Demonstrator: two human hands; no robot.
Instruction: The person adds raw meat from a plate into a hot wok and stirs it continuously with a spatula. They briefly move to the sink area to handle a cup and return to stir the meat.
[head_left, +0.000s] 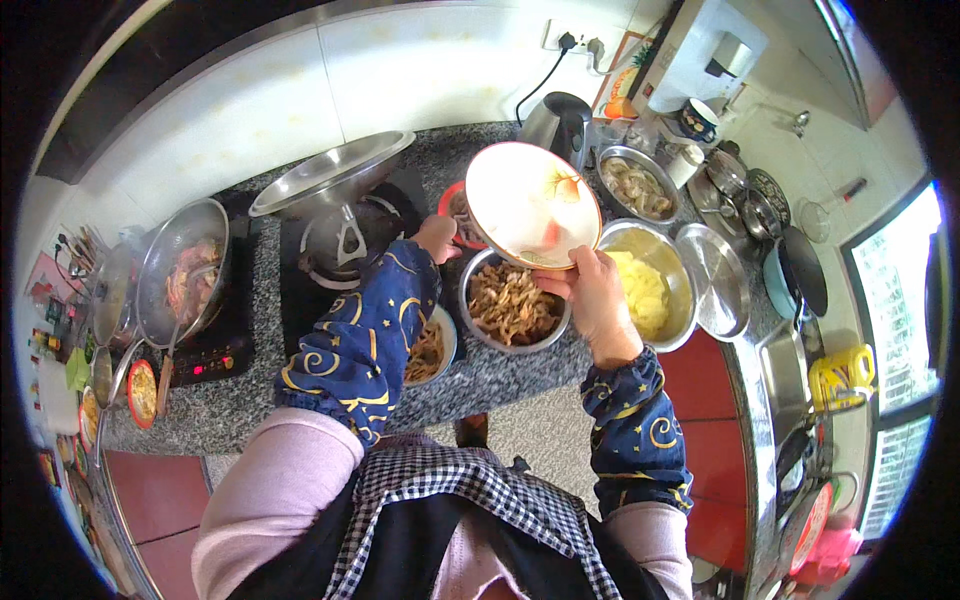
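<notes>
My right hand (602, 304) grips the near rim of a white bowl (525, 199) with a flower pattern and a coloured edge, tilted up on its side. Beneath it stands a steel bowl (514, 311) of brown cooked pieces. My left hand (437, 238) is beside a red-rimmed bowl (448, 199), mostly hidden behind the white one; whether it holds anything is unclear. Below my left forearm, partly covered, a light bowl (448, 337) contains brown strips. At the right, a steel basin (679, 330) contains yellow pieces, and behind it a steel bowl (671, 214) holds greyish shrimp-like food.
On the left cooktop, a wok (217, 232) with food has a spatula (166, 375) in it. A pan (330, 176) sits on the middle cooktop (300, 262). An electric kettle (559, 124) stands by the wall; an empty steel dish (716, 281) lies right of the basin.
</notes>
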